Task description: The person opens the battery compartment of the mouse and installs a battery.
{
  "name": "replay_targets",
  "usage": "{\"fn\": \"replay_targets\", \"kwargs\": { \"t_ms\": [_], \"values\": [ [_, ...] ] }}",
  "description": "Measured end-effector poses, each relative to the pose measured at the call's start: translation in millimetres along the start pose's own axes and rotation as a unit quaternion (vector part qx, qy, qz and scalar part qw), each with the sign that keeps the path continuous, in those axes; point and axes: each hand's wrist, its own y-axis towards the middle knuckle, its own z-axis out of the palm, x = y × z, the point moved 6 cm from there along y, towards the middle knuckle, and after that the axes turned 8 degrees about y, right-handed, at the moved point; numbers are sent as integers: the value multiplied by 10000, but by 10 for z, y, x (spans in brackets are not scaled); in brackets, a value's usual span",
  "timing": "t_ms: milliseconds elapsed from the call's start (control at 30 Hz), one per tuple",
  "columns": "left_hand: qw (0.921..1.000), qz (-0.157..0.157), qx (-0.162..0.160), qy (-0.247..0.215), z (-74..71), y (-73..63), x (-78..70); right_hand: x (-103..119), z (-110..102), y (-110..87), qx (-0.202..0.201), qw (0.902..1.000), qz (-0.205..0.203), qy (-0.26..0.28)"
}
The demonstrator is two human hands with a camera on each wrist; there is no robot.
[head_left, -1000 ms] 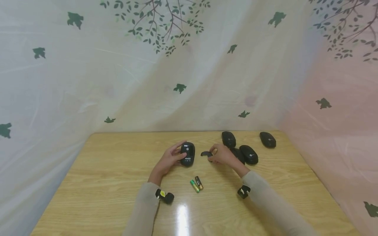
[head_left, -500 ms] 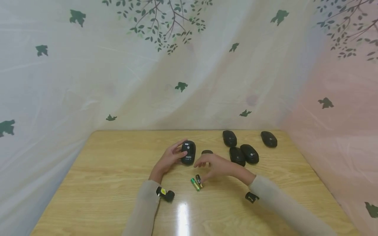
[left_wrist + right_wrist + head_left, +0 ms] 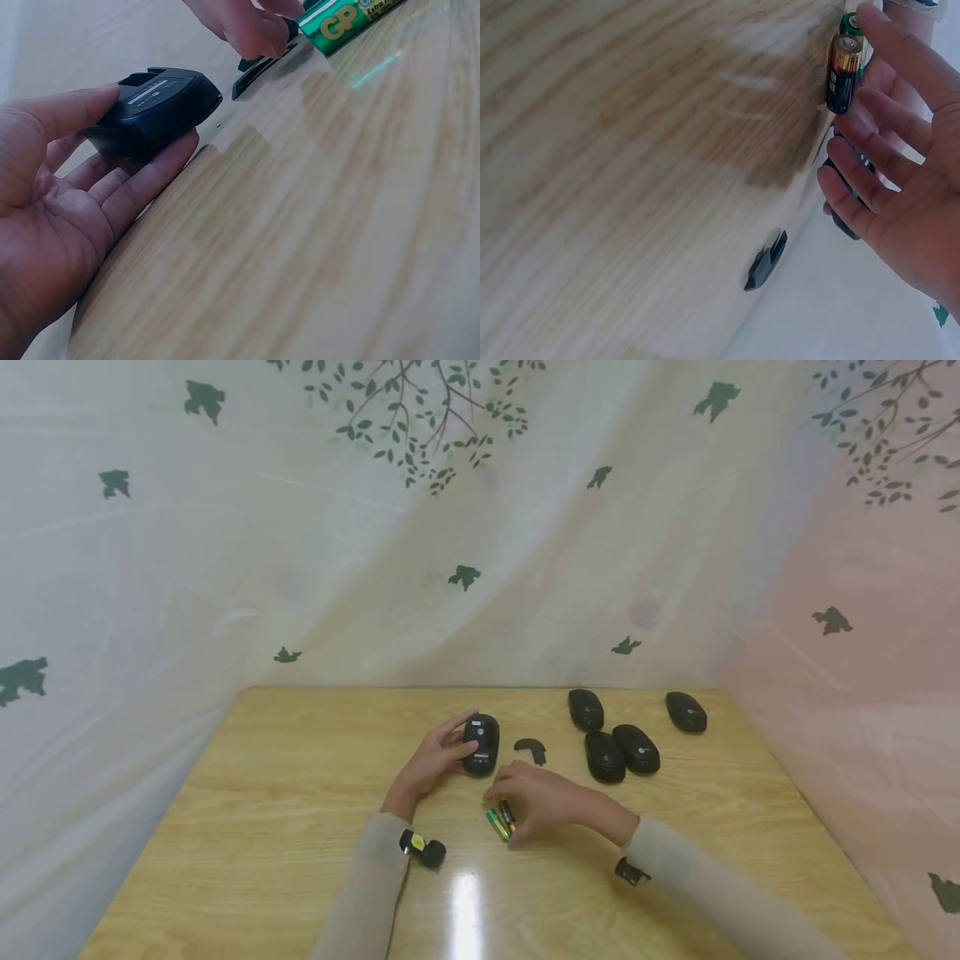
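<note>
Since half a second ago, the right grip (image 3: 543,797) has shifted toward six o'clock and settled over the batteries, leaving the dark cover (image 3: 532,748) fully in sight on the table (image 3: 322,860). Twelve o'clock is the far edge in the head view, with the batteries as centre; on that dial the cover lies near one and the four other mice (image 3: 605,757) spread between one and two.

The left grip (image 3: 435,762) holds a mouse (image 3: 484,745), underside up, between eleven and twelve, its thumb across the top face and its fingers beneath. The right grip is not closed: thumb and fingers stand around the green battery (image 3: 498,826) and the black-and-gold battery (image 3: 507,814), which lie side by side. Whether skin touches either one, I cannot tell.

For a clean pick-up, I would pinch one cell across its middle with thumb and forefinger; round cells this close together are likely to roll if nudged. Reading the end markings before lifting should save turning the cell in the air. The left thumb would do best kept off the recess in the mouse's underside, with the mouse held level, and the cover is best left undisturbed.
</note>
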Motion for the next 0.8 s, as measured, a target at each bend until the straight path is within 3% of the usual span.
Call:
{"fn": "replay_targets", "kwargs": {
  "t_ms": [500, 800],
  "values": [
    [9999, -67, 1, 75, -20, 4, 7, 11, 35, 38, -68, 9997, 25, 219],
    [10000, -81, -18, -16, -24, 14, 26, -2, 43, 59, -203, 9983, 463, 301]
  ]
}}
